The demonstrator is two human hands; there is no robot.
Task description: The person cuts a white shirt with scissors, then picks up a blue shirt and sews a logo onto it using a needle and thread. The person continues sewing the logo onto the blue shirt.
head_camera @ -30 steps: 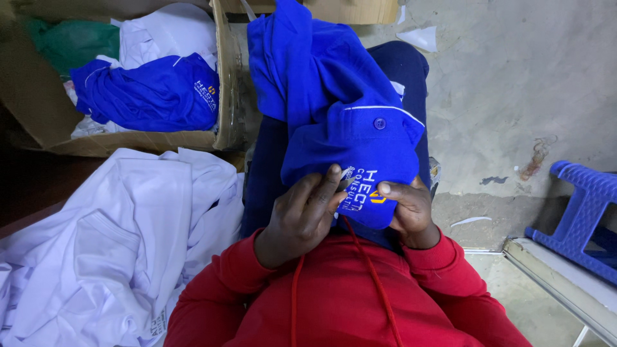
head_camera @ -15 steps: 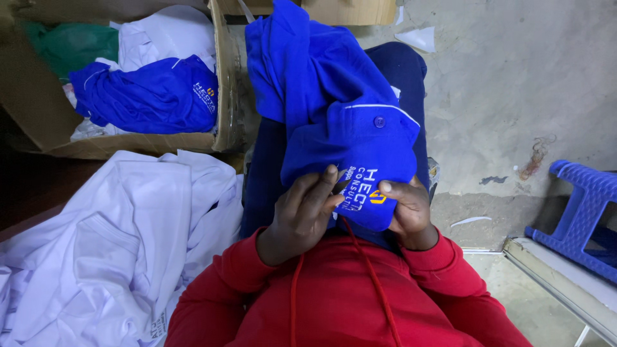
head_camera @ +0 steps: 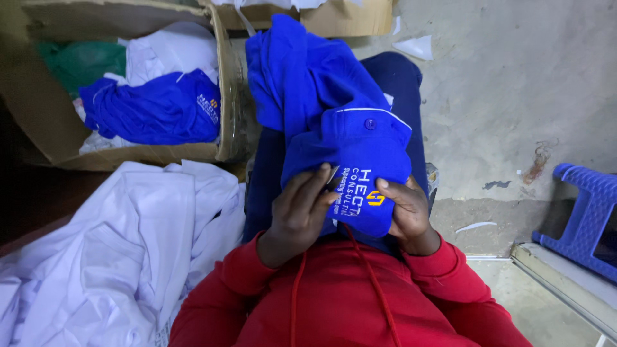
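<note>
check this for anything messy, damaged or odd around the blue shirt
Nothing looks damaged on the blue shirt held by the left hand and right hand. The cardboard box has a bent, worn edge, white garments lie in a loose heap, and paper scraps and a reddish stain mark the concrete floor.

Both hands grip a folded blue polo shirt (head_camera: pixel 347 138) on the person's lap: the left hand (head_camera: pixel 299 215) presses flat on its near edge, fingers over the embroidered patch, while the right hand (head_camera: pixel 405 212) pinches the shirt's right side (thumb on top). Up and to the left of the left hand, an open cardboard box (head_camera: pixel 225 96) holds another blue shirt (head_camera: pixel 151 112), and just left of that hand lies a heap of white garments (head_camera: pixel 109 257). Far right of the right hand stands a blue plastic stool (head_camera: pixel 581 215) on the concrete floor (head_camera: pixel 514 83).
</note>
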